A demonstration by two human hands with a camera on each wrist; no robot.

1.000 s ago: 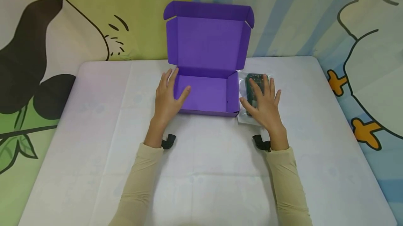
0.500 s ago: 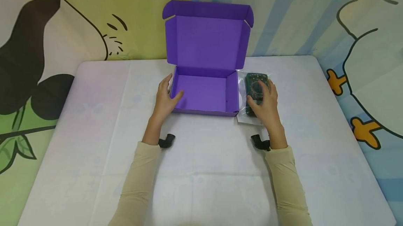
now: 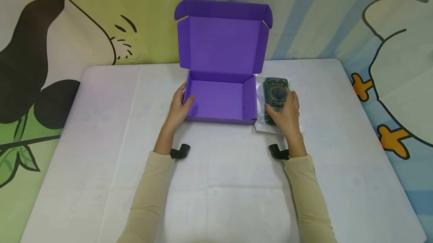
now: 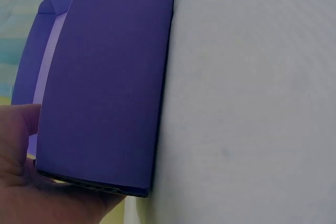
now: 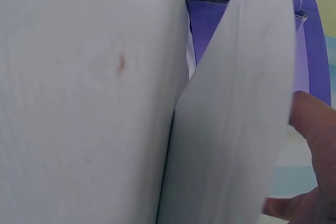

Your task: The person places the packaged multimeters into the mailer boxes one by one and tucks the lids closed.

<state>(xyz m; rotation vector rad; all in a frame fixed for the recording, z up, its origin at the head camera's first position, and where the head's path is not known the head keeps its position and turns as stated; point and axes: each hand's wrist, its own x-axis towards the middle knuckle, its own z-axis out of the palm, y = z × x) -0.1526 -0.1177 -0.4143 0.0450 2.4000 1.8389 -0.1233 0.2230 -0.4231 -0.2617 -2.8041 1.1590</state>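
Observation:
A purple cardboard box [image 3: 216, 100] stands on the table with its lid raised at the back. My left hand [image 3: 178, 108] grips its left side wall, thumb inside and fingers outside. In the left wrist view the front wall [image 4: 105, 82] fills the middle, and the hand wraps the corner. To the right of the box lies a dark green multimeter [image 3: 275, 90] with a round dial, in a clear plastic bag [image 3: 259, 92]. My right hand [image 3: 287, 117] spans the multimeter and grips it, thumb at its left, fingers at its right. A white panel [image 5: 236, 108] hides much of that grip in the right wrist view.
A white cloth covers the table [image 3: 216, 205]. The raised lid [image 3: 223, 43] stands close to the printed backdrop [image 3: 135, 9] behind. Black curved pieces [image 3: 180, 151] sit at both wrists.
My left hand has come down from above the box's left side to grip its wall. My right hand has drawn its spread fingers in around the multimeter, leaving the dial exposed.

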